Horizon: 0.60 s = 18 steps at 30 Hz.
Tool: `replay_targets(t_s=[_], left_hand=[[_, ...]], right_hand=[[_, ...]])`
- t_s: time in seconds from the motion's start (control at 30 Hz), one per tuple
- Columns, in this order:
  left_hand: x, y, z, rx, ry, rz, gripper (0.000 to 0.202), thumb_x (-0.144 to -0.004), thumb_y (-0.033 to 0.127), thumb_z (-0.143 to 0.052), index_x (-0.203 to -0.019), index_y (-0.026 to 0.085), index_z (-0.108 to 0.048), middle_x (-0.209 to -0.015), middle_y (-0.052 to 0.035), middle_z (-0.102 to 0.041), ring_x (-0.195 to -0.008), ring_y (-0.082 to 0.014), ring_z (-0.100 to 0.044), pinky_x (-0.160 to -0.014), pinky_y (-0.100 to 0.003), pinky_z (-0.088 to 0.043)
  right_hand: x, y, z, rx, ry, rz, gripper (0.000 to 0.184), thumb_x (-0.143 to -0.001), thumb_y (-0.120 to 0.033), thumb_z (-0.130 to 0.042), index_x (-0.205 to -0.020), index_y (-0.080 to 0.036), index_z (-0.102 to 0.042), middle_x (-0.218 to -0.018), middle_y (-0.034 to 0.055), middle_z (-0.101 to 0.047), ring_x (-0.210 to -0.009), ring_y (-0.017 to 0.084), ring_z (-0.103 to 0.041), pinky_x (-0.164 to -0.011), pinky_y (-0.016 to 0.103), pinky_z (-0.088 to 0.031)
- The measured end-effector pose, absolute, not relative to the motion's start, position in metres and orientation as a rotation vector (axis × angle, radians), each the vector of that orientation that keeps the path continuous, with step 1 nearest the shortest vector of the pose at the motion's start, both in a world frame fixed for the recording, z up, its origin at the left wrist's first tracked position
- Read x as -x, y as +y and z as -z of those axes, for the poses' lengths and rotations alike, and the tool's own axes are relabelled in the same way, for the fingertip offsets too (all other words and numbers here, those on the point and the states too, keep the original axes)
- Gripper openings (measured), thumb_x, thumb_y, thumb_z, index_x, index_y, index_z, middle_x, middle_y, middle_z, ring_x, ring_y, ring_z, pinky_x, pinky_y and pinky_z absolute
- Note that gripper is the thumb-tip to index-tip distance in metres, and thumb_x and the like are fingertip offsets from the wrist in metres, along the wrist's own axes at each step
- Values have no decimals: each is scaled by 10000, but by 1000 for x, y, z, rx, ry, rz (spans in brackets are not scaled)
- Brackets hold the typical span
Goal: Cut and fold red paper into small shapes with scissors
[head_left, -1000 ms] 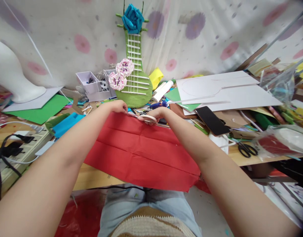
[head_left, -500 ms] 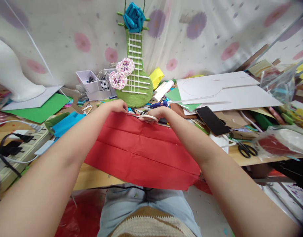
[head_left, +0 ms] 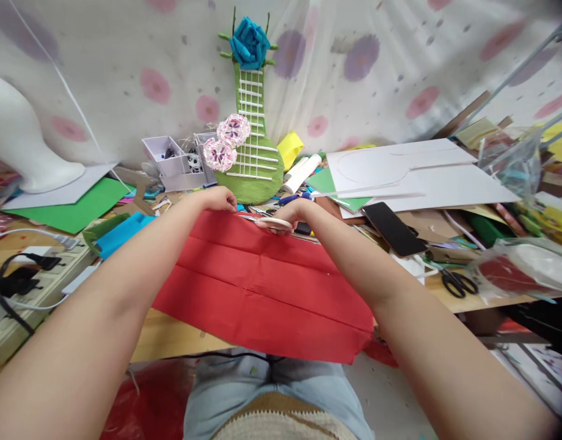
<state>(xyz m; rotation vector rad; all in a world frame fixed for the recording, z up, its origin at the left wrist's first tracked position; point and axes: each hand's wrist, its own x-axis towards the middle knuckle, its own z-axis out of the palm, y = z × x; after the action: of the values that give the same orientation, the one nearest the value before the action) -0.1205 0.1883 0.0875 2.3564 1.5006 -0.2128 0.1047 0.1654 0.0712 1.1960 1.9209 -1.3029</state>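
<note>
A large creased sheet of red paper lies over the table and hangs past its front edge. At its far edge my right hand is closed around the pale handles of a pair of scissors. Their blades point left along the paper's far edge and look slightly parted. To the left, the fingers of my left hand pinch the far left corner of the red paper, close to the blade tips. Just behind both hands stands a green guitar-shaped craft piece with white strings, a blue paper rose and two pink-white flowers.
A black phone and black-handled scissors lie at right, before white boards. Left are a power strip with plugs, green card, a white mannequin form and a small white organizer box.
The scissor blades show more above the paper and look more parted. The whole view has shifted slightly, and my hands stay at the paper's far edge.
</note>
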Motion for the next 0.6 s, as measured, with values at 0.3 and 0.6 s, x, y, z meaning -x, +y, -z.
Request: replay_targets(t_s=[0.3,0.6], left_hand=[[127,196,-84,-2338,1520,205,306,-651,346,-604,-881,184,-724,-860,-4,-713,-777,-147,-599,-677,-189,-397],[129,196,-84,-2286,1505,193,317,-637,348,-593,-869,173,-722,-843,-7,-710,-791,-156,-591,-680,-195,-402]], right_hand=[[-126,181,-62,-1229,1878,1497,456,-715,-575,-635,-831,-151,-518,-676,-16,-533,-544,71,-499,-531,204,-435],[-118,178,-68,-1195,1899,1526,490,-708,-610,-630,-799,-140,-528,-643,-22,-502,-548,69,-482,-549,213,-436]])
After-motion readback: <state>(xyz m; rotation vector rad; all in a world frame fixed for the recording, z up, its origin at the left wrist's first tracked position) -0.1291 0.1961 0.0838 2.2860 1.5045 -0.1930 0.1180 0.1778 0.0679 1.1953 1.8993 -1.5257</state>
